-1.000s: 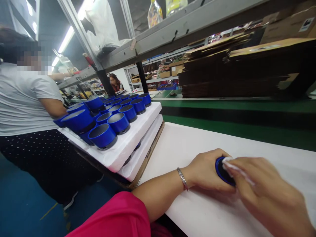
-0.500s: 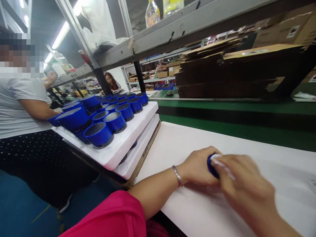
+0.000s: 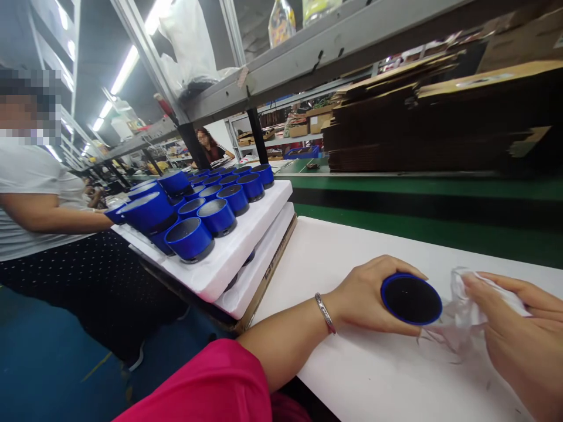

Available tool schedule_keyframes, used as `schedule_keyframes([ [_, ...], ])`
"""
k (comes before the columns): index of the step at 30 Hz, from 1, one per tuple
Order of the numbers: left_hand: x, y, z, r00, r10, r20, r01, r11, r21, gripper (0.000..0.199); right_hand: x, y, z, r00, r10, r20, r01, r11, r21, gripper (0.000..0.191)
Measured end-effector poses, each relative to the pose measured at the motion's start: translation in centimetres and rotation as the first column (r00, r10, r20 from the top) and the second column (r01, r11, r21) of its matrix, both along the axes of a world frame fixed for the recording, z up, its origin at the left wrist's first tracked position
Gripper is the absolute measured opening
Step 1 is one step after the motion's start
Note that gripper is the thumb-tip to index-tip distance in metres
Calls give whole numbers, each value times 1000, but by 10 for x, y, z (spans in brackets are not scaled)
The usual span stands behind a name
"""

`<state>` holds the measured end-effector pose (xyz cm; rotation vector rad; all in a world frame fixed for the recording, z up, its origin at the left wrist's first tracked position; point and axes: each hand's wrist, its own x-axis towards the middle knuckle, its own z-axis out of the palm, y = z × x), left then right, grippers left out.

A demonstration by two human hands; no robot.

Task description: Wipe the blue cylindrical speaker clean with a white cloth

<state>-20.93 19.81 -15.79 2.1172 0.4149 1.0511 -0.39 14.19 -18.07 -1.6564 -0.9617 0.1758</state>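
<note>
My left hand (image 3: 373, 296) is wrapped round a blue cylindrical speaker (image 3: 411, 299), whose dark round mesh face and blue rim point up toward me. A silver bracelet circles that wrist. To the right, my right hand (image 3: 519, 328) pinches a crumpled white cloth (image 3: 468, 308), slightly blurred, beside the speaker's right edge. Both hands are over a white work surface (image 3: 325, 249). Similar blue speakers (image 3: 189, 239) stand in a white foam tray (image 3: 259, 225) at the left, a few of them piled on others.
A second foam tray (image 3: 264, 258) with speakers lies beneath the first, above a cardboard edge. At the left stands a co-worker (image 3: 39, 199), one arm reaching toward the trays. Stacked flat cardboard (image 3: 417, 129) sits behind the green table (image 3: 378, 202). A metal shelf (image 3: 299, 70) crosses overhead.
My right hand and the cloth have moved off the speaker to the right, uncovering its dark top. My left hand still holds it. The co-worker's arm now reaches nearer the trays.
</note>
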Motion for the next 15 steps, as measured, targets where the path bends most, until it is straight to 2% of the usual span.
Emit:
schedule_keyframes([
  [4,0,-2,1,1000,-7,-5,7,1000,-21,60,-15,-7,24,990,-70,-126,39,971,-236,15],
  [6,-1,-3,2,1000,-8,11,9,1000,-23,61,-18,-9,31,986,-70,-149,29,965,-261,18],
  [8,-1,-3,2,1000,1,26,-1,1000,-21,61,-18,-8,30,985,-65,-161,19,963,-270,22],
  [10,-2,-3,1,1000,7,29,-7,1000,-17,60,-16,-7,24,989,-39,-141,5,971,-239,26],
  [15,-2,-5,1,999,32,28,-32,999,-15,59,-11,-2,9,998,55,-1,-55,997,-56,36],
])
